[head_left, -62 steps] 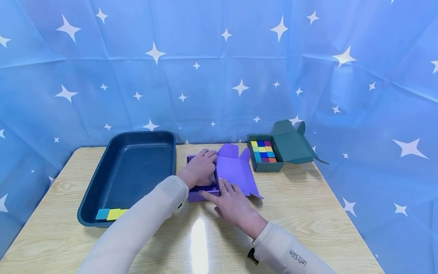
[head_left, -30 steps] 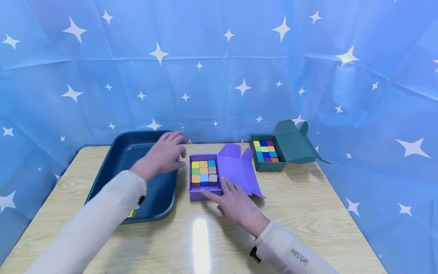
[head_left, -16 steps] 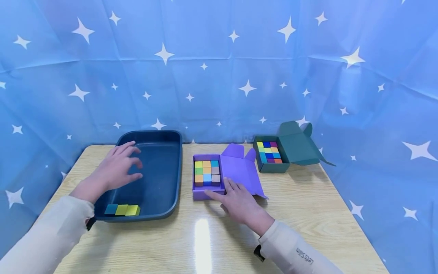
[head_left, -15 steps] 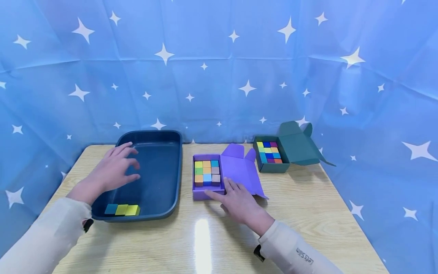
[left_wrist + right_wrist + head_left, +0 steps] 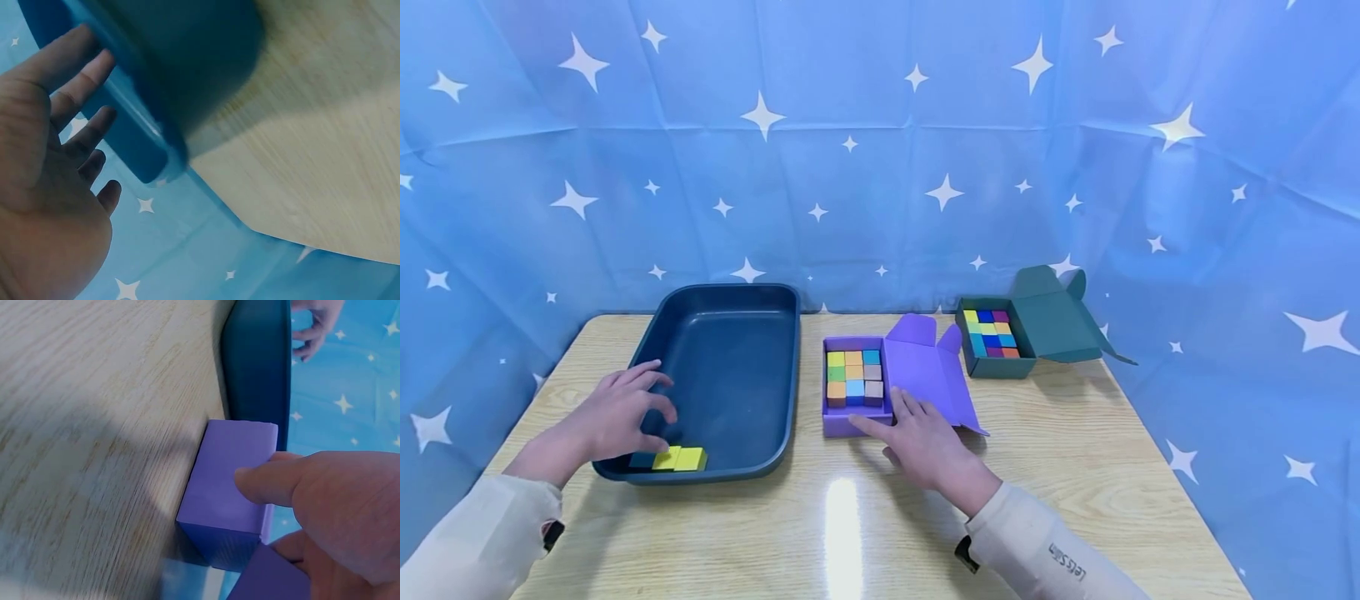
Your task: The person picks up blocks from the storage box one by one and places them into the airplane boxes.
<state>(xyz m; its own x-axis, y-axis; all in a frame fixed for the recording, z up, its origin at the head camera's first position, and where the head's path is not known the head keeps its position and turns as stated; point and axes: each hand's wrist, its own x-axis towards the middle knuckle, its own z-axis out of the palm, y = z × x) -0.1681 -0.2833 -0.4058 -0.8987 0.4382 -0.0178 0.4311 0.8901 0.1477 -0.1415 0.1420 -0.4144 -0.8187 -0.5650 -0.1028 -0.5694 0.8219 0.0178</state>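
My left hand (image 5: 606,425), fingers loosely bent and apart, hovers over the near left corner of the dark blue tray (image 5: 722,367). Two yellow cubes (image 5: 689,460) and a partly covered teal cube (image 5: 641,461) lie just below its thumb. Nothing shows between its fingers in the left wrist view. My right hand (image 5: 932,454) rests at the near right corner of the purple box (image 5: 850,427). Its thumb (image 5: 269,481) presses the box's front wall, while the other fingers lie extended by the hinge of the open lid (image 5: 928,375). Several coloured cubes (image 5: 853,375) fill most of that box.
Farther back on the right stands a green box (image 5: 1000,367) packed with coloured cubes, its lid (image 5: 1052,321) folded out to the right. A blue star-patterned cloth (image 5: 880,167) hangs behind the wooden table (image 5: 760,542).
My left hand has left the purple box, uncovering its cubes, then crossed left over the tray and come down towards its near left corner. My right hand keeps its place at the purple box.
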